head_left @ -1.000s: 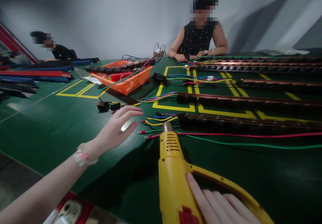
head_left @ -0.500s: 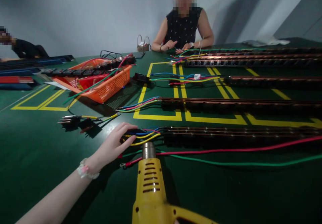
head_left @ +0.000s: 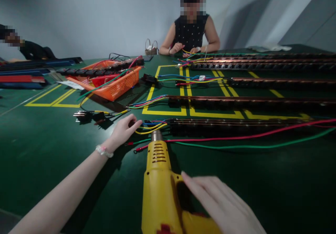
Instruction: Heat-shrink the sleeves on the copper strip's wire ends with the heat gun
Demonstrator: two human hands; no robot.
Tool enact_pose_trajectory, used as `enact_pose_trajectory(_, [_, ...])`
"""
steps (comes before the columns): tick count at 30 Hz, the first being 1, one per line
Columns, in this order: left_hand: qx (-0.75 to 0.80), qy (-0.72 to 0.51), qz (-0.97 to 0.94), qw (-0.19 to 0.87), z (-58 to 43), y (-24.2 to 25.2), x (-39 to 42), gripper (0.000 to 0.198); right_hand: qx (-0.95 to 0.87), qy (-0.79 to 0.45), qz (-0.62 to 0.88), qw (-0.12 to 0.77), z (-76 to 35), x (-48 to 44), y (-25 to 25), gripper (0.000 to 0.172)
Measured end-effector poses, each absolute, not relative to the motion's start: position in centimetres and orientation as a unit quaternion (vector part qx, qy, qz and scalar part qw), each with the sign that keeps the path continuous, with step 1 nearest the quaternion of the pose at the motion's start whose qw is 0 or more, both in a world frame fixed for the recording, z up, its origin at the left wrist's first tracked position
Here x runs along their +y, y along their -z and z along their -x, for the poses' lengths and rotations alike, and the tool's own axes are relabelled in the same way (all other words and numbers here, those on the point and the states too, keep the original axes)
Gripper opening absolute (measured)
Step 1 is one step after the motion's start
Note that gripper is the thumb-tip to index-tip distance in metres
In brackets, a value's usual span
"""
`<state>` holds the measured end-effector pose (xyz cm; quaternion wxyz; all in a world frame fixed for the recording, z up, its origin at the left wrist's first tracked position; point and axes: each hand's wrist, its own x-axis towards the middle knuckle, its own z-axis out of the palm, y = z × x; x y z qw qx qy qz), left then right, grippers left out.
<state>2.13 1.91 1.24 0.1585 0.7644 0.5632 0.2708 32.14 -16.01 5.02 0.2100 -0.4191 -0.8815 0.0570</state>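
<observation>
My left hand is curled around the ends of several yellow, blue and pink wires. A dark piece shows between thumb and fingers. The wires run right into a long black strip with copper-coloured rods. A yellow heat gun lies in front, its metal nozzle just below the yellow wires. By its handle is my right hand, fingers stretched out and a fingertip at the gun's body; part of the handle is hidden behind the hand. A red cable and a green cable pass beyond the nozzle.
More long strips lie parallel farther back. An orange basket holds parts and wires at left, with a loose plug bundle nearer. Blue and red profiles lie far left. A co-worker sits opposite; another person is at far left.
My right hand has come up into view beside the heat gun's handle. My left hand's fingers have curled in more at the wires. The camera view has shifted a little.
</observation>
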Motion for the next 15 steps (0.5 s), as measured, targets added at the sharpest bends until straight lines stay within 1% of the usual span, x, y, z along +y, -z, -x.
enact_pose_trajectory(2, [0.541, -0.316, -0.759, 0.176, -2.0, -1.1, 2.0, 0.032, -0.829, -0.108, 0.507, 0.208, -31.1, -15.6, -6.4, 0.054])
enact_pose_trajectory(5, [0.517, -0.359, -0.761, 0.161, -2.0, -0.8, 2.4, 0.032, -0.783, -0.233, 0.558, 0.147, -28.9, -14.6, -7.8, 0.058])
enact_pose_trajectory(8, [0.512, -0.38, -0.757, 0.145, -2.1, -0.5, 3.1, 0.033, -0.745, -0.305, 0.585, 0.096, -27.1, -13.4, -7.8, 0.071])
enact_pose_trajectory(9, [0.512, -0.386, -0.754, 0.145, -2.2, -0.5, 3.3, 0.034, -0.731, -0.311, 0.601, 0.084, -26.7, -13.0, -7.5, 0.077])
enact_pose_trajectory(11, [0.509, -0.4, -0.747, 0.152, -2.2, -0.5, 3.6, 0.037, -0.727, -0.3, 0.61, 0.091, -26.0, -12.6, -6.9, 0.081])
enact_pose_trajectory(15, [0.507, -0.418, -0.72, 0.225, -2.0, -0.5, 4.0, 0.044, -0.727, -0.257, 0.627, 0.109, -25.1, -12.1, -6.3, 0.082])
